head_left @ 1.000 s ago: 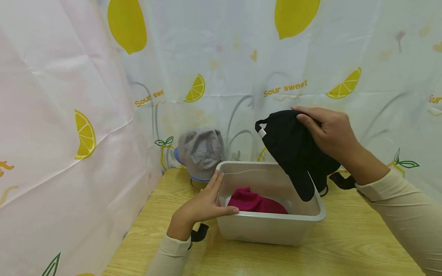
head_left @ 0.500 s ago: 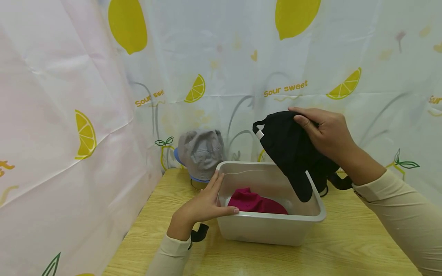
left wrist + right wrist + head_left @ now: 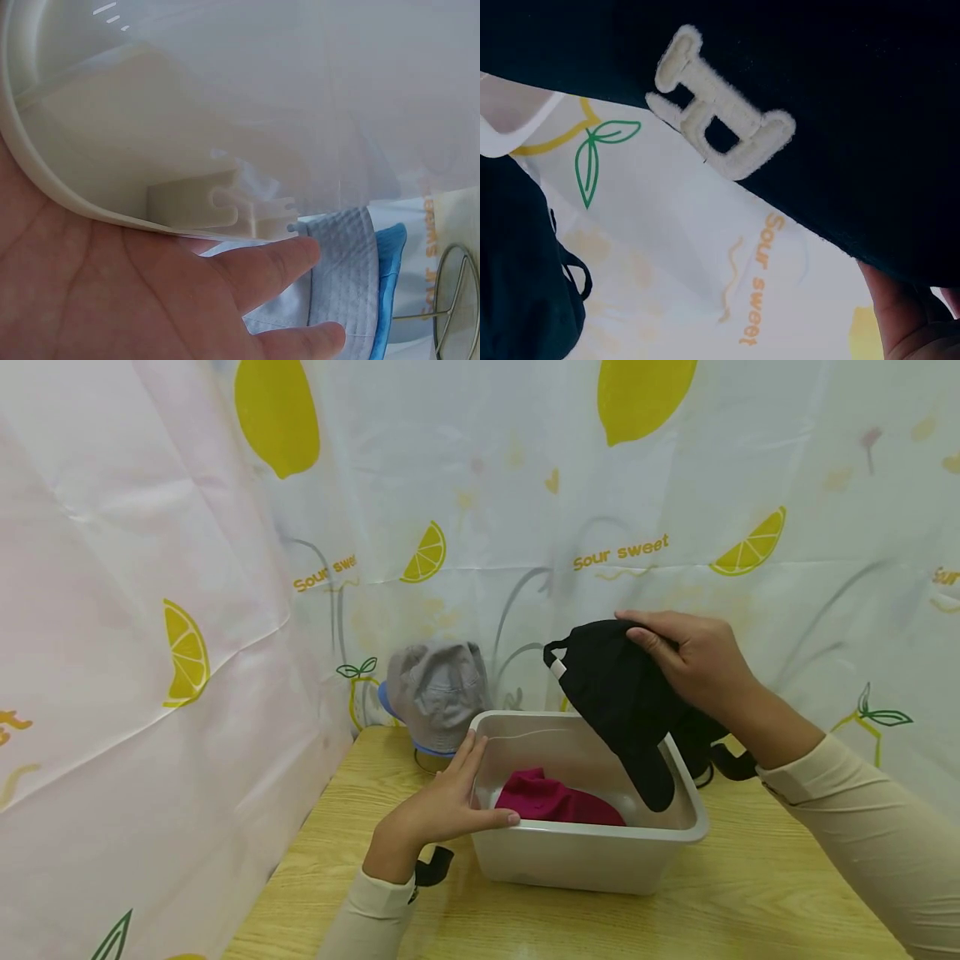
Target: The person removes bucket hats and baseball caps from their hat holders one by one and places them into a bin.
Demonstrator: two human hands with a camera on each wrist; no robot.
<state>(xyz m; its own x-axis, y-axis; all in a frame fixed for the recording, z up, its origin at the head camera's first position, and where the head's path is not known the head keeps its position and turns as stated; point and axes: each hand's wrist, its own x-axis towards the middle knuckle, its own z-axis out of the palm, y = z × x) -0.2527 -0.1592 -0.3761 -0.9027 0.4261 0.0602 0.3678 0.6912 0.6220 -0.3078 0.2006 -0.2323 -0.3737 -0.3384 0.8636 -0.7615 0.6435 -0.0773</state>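
Note:
My right hand (image 3: 693, 668) pinches the crown of a black cap (image 3: 611, 685) between thumb and fingers. The cap hangs tilted over the right half of a pale plastic bin (image 3: 577, 860), its brim pointing down inside. A fuzzy cream letter patch (image 3: 720, 109) shows on the cap in the right wrist view. In the bin lies a magenta cap (image 3: 558, 802). My left hand (image 3: 431, 806) rests at the bin's left front corner, thumb on the front rim and straight fingers along the left side. The left wrist view shows its palm (image 3: 120, 292) against the rim.
A grey hat with blue edging (image 3: 438, 693) sits on a wire stand behind the bin at left. Another dark hat (image 3: 521, 262) stands behind the bin at right, mostly hidden. Lemon-print curtains (image 3: 495, 485) border the wooden table (image 3: 780, 868) at the back and left.
The right hand has moved left and down with the black cap, bringing its brim lower into the bin. The left hand and the bin have stayed put.

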